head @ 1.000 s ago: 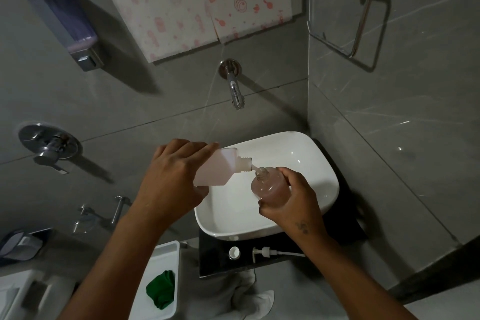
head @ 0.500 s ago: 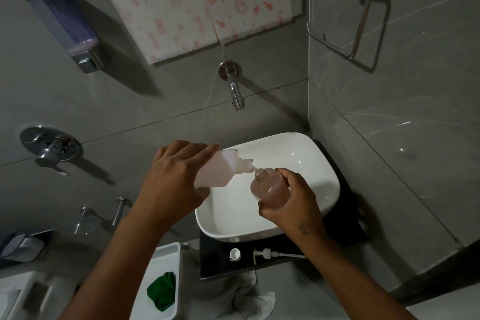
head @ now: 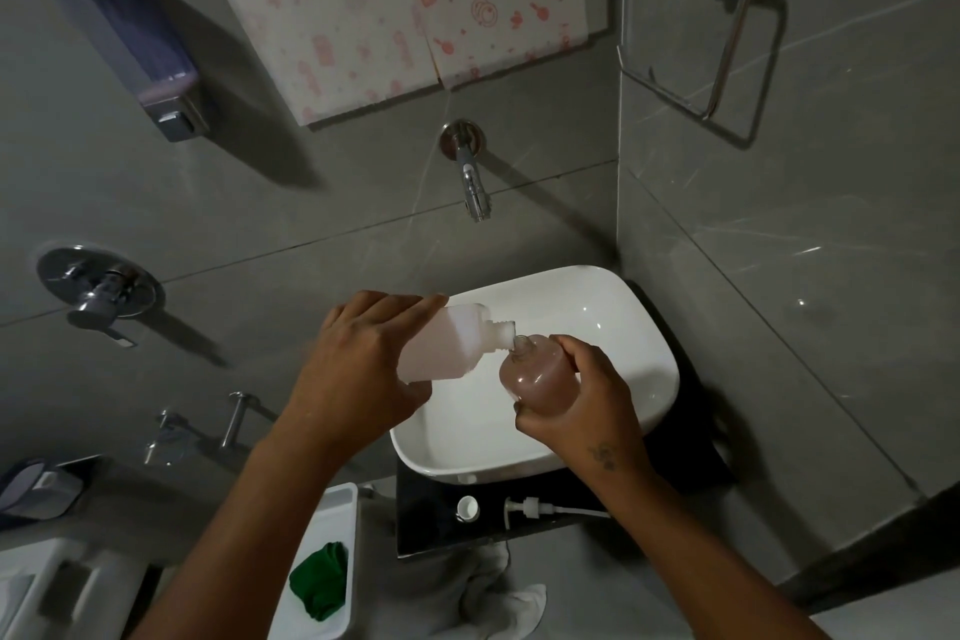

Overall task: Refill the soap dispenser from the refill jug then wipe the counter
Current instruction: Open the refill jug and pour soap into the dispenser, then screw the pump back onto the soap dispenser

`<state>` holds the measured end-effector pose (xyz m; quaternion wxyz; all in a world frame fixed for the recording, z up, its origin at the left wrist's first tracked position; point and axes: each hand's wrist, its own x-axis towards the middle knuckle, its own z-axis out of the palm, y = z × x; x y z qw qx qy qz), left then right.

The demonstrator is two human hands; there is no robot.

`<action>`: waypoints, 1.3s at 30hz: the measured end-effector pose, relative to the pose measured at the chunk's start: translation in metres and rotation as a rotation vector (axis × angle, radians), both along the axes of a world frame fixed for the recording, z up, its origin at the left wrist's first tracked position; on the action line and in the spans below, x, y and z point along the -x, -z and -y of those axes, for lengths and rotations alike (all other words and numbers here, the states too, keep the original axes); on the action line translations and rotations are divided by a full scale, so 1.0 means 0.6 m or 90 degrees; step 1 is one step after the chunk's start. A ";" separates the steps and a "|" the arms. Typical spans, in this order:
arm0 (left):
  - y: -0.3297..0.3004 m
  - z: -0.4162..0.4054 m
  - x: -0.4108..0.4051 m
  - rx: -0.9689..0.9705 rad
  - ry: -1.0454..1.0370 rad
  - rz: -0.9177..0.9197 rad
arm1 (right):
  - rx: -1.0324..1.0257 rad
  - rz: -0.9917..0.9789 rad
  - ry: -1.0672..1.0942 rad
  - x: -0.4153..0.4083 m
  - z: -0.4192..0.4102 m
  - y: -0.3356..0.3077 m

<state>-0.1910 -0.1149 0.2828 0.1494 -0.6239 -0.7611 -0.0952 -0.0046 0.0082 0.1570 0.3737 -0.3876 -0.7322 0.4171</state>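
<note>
almost nothing had moved since the earlier frames: the jug (head: 447,346) stayed tipped, its mouth at the dispenser (head: 540,377) neck, both held over the sink (head: 644,327). the left hand (head: 358,374) was wrapped round the jug, the right hand (head: 587,405) clamped on the dispenser, which looked fairly full of pink soap. to pour well, mouth should stay on neck, the tilt slow, stopping before overflow. the pump (head: 535,507) and cap (head: 467,507) lay on the counter (head: 431,525) in front of the sink; a green cloth (head: 319,587) lay to its left.

Dim room, light from upper left throwing hard shadows right of the wall dispenser (head: 127,52) and tap (head: 470,177), specular glints on basin (head: 644,327), wide-angle bending at edges, focus acceptable.
</note>
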 end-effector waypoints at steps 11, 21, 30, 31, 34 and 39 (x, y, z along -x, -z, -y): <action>0.129 0.052 0.045 -0.098 -0.127 0.572 | 0.058 -0.078 -0.013 -0.026 -0.016 0.008; 0.308 0.181 0.100 -0.142 -0.279 0.732 | 0.141 -0.020 -0.039 -0.086 0.008 0.082; 0.312 0.214 0.144 -0.075 -0.282 0.728 | 0.134 0.007 -0.049 -0.107 0.017 0.106; 0.315 0.219 0.147 -0.063 -0.288 0.731 | 0.129 0.002 -0.049 -0.109 0.017 0.107; 0.329 0.225 0.138 -0.019 -0.288 0.716 | 0.125 -0.015 -0.053 -0.112 0.015 0.111; 0.376 0.217 0.111 0.006 -0.280 0.742 | 0.118 -0.018 -0.055 -0.114 0.015 0.116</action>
